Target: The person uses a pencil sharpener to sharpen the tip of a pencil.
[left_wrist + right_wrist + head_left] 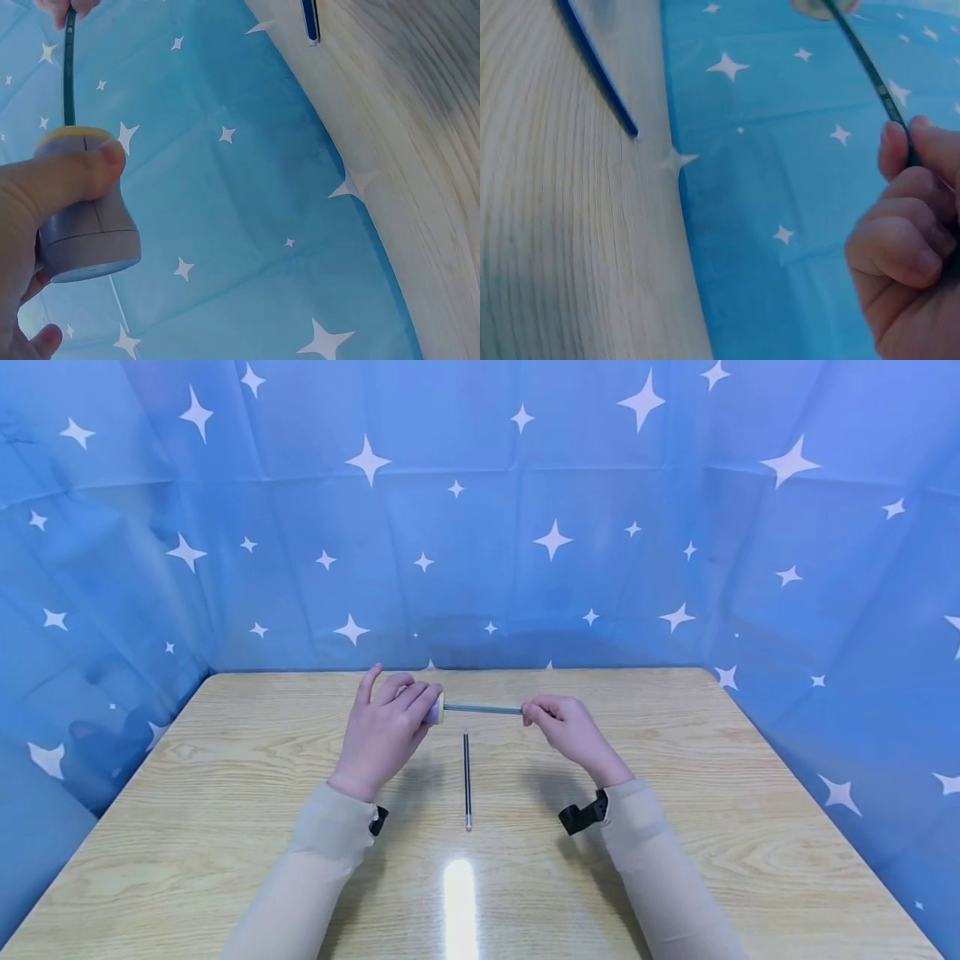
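Left hand: gripped grey, yellow-rimmed device. Right hand: pinched green pencil, right of device. Dark pencil: lay on table, nearer the person than device.

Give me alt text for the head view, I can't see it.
A person's left hand grips a small, yellow-rimmed device; the right hand pinches a teal pencil that reaches it. A dark pencil lies on the wooden table, with a starry blue backdrop behind.

The head view is bright, with white glare on the table and soft shadows below the left hand and right hand; wrist views look dimmer, hazier.
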`<state>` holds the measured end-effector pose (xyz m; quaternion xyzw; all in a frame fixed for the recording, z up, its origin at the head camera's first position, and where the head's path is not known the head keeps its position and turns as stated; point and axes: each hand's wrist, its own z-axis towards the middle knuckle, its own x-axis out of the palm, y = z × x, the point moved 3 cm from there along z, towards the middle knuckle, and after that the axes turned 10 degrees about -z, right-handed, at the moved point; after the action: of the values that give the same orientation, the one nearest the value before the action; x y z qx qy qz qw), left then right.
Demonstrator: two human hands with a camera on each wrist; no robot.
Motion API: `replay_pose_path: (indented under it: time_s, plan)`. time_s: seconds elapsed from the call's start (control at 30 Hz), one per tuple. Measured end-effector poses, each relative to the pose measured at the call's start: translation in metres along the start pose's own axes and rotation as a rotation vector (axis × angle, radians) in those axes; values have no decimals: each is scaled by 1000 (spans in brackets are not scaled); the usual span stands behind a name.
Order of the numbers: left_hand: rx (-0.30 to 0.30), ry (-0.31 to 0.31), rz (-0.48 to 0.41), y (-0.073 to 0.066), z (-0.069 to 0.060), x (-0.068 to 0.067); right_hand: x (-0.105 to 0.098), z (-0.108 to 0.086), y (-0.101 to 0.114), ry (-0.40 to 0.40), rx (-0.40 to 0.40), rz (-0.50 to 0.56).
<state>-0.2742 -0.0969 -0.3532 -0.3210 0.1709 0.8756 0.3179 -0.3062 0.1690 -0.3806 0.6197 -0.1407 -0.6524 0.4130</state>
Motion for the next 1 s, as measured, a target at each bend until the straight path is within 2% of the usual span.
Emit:
replay_pose_path:
  time_s: [0.07,0.1,0.17,0.27,0.4,0.5,0.57,0.7,0.8,0.9,1.0]
  plan:
    - [-12,27,-4,1,0,0,0,-1,-1,39,50,62]
    - [-24,52,-20,1,0,0,-1,-2,-1,34,56,75]
    - [-59,108,-63,4,0,0,-3,-2,1,-18,7,55]
    - [-120,180,-148,7,-1,0,-6,-4,6,-169,-153,-66]
    - [-168,213,-222,10,-2,-1,-7,-6,16,-338,-437,-191]
    - [-159,206,-227,11,-3,-3,-5,-7,21,-399,-580,-227]
    - [-141,192,-214,10,-3,-4,-4,-8,22,-408,-614,-234]
    - [-99,155,-171,9,-1,-6,-4,-7,19,-380,-564,-207]
    - [-66,130,-145,7,1,-7,-4,-6,15,-339,-456,-178]
    - [-37,95,-106,5,2,-6,-2,-3,11,-250,-281,-110]
    - [-18,59,-55,4,1,-5,2,1,5,-100,-43,21]
